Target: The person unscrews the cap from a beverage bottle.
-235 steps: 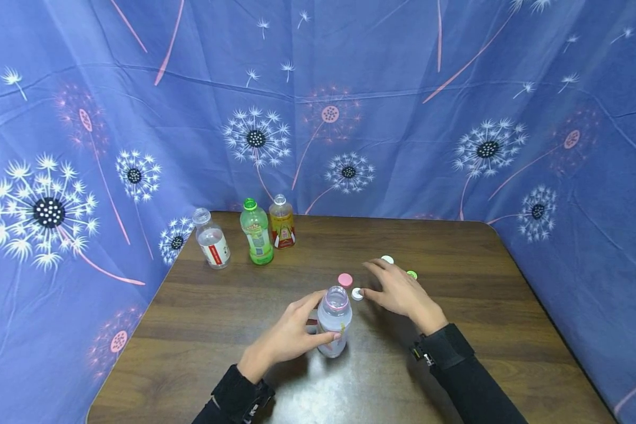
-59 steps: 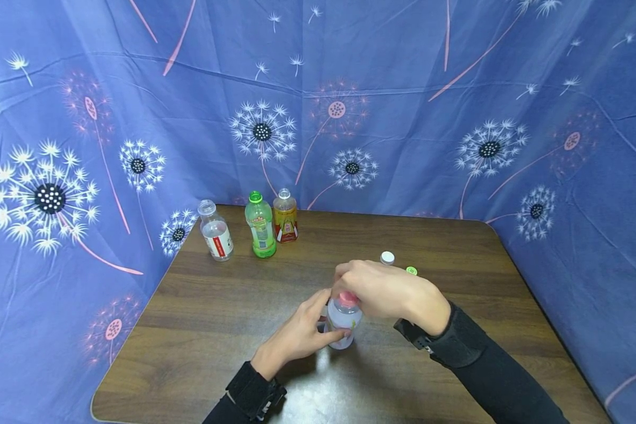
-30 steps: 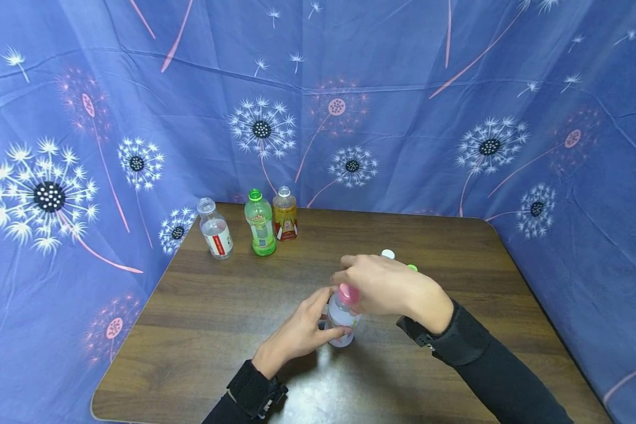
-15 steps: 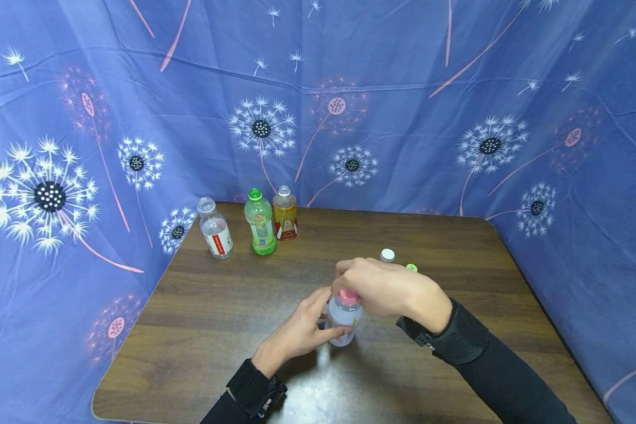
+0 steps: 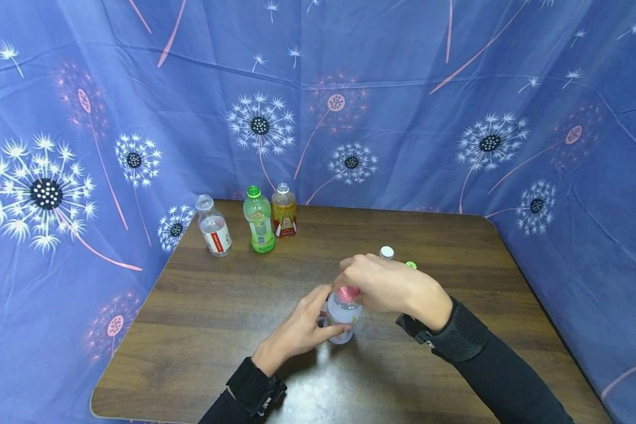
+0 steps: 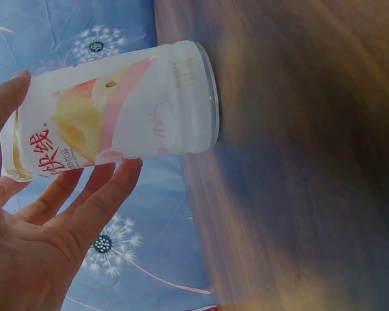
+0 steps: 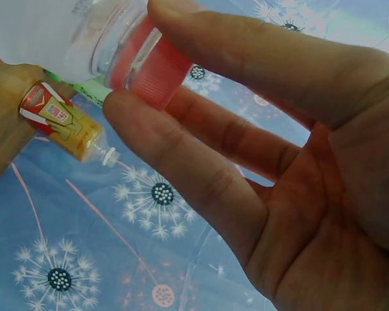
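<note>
A clear plastic bottle with a fruit-printed white label [image 6: 126,110] stands upright on the wooden table. My left hand [image 5: 297,328] grips the bottle [image 5: 344,316] round its side, thumb in front and fingers behind. Over its mouth sits a pink cap [image 5: 348,293], which my right hand [image 5: 394,287] pinches between thumb and fingers. In the right wrist view, a strip of clear neck shows between the pink cap [image 7: 165,74] and the pink ring below it.
At the back left stand three uncapped bottles: a clear one [image 5: 214,232], a green one [image 5: 259,224] and a yellow-labelled one [image 5: 284,215]. Beyond my right hand lie a white cap [image 5: 386,252] and a green cap [image 5: 411,265]. A patterned blue cloth [image 5: 403,118] surrounds the table [image 5: 206,330].
The pink cap, lying on the table several seconds ago, is now on the bottle's mouth. A small white cap near it is out of sight. My right hand tilted the cap briefly, then levelled it.
</note>
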The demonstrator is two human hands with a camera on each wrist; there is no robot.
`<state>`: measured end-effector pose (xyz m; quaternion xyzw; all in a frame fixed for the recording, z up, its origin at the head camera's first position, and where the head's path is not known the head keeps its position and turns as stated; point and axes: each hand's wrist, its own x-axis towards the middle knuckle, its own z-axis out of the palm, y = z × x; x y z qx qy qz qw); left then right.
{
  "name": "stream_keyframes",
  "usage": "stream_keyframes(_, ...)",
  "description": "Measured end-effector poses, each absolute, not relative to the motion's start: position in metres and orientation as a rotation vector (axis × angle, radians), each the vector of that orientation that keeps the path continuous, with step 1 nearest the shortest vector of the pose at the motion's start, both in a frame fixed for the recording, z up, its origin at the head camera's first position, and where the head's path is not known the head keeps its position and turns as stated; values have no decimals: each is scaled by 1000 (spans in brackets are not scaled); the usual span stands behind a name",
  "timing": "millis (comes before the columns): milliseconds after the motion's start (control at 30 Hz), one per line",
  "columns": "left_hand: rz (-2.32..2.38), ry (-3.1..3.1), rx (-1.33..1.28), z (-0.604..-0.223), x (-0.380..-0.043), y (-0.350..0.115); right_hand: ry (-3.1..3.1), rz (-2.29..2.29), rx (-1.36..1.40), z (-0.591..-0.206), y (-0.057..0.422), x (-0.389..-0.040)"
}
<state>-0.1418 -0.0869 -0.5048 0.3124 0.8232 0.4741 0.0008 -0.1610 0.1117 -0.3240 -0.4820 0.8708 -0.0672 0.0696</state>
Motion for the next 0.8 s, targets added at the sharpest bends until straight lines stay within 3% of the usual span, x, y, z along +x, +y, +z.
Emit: stream_keyframes(800,1485,2618,997,-504,-142,-86,2719,-95,-1383,-327,107,-162)
